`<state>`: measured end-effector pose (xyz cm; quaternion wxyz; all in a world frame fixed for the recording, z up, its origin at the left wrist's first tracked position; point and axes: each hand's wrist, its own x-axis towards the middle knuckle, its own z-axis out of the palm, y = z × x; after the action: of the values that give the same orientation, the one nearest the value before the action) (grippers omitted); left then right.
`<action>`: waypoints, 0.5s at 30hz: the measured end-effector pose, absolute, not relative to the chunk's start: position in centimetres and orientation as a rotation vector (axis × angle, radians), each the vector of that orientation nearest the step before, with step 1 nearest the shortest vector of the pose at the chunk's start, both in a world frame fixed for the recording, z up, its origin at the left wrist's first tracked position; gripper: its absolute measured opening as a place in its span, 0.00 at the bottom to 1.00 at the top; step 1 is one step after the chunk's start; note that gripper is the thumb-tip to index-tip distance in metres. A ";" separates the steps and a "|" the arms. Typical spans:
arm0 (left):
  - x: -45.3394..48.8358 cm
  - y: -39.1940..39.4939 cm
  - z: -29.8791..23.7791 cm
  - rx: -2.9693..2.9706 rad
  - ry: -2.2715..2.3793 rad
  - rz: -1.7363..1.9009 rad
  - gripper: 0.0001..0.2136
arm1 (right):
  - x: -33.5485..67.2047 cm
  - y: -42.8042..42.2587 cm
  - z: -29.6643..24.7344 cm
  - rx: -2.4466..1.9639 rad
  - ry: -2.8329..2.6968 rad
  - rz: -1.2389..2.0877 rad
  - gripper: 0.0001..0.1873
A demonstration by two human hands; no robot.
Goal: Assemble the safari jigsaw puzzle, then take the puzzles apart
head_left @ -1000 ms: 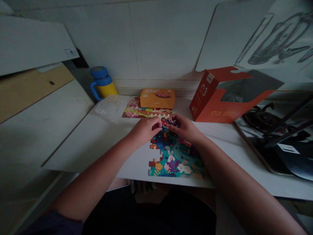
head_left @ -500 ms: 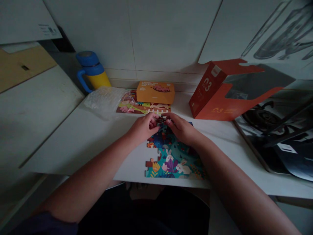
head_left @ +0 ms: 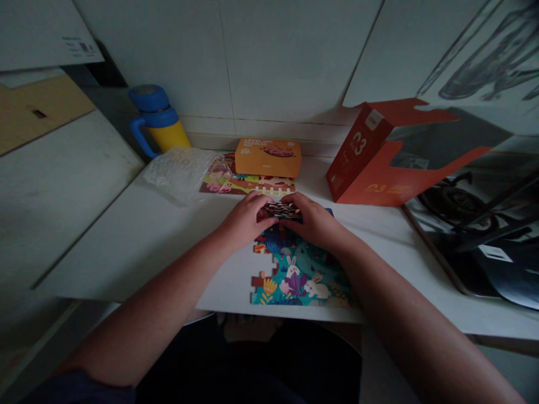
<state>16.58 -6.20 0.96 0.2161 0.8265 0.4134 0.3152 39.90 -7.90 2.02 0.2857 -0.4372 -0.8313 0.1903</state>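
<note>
A bunch of jigsaw puzzle pieces is held between my two hands, their edges stacked and facing me. On the left side my left hand grips it with curled fingers, thumb along the near edge. My right hand clasps the other end in the same way. Below them lies a partly joined jigsaw puzzle with white rabbits, plants and a teal ground; its left edge is jagged. The hands and right forearm cover parts of this puzzle.
Behind the hands, an orange puzzle box rests on a farm-scene puzzle. Bubble wrap and a blue-and-yellow jug are at left. A large open orange box stands at right beside a gas stove.
My hands have moved slightly apart, and the bunch of puzzle pieces between them now shows more widely, gripped at both ends. The joined puzzle stays in place.
</note>
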 end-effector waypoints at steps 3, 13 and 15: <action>16.8 -6.4 1.1 2.304 1.129 0.857 0.13 | 39.9 -7.8 2.1 -1.154 -2.256 0.507 0.19; 17.6 -6.5 0.4 2.138 1.019 0.869 0.17 | 39.5 -7.6 1.3 -1.121 -2.312 0.535 0.18; 17.8 -6.5 0.1 2.087 0.997 0.878 0.18 | 39.4 -7.6 1.2 -1.135 -2.306 0.530 0.18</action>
<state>17.77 -6.45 0.13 0.3275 0.7971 0.3807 0.3353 39.38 -7.62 1.23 0.2558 -0.4180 -0.8496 0.1952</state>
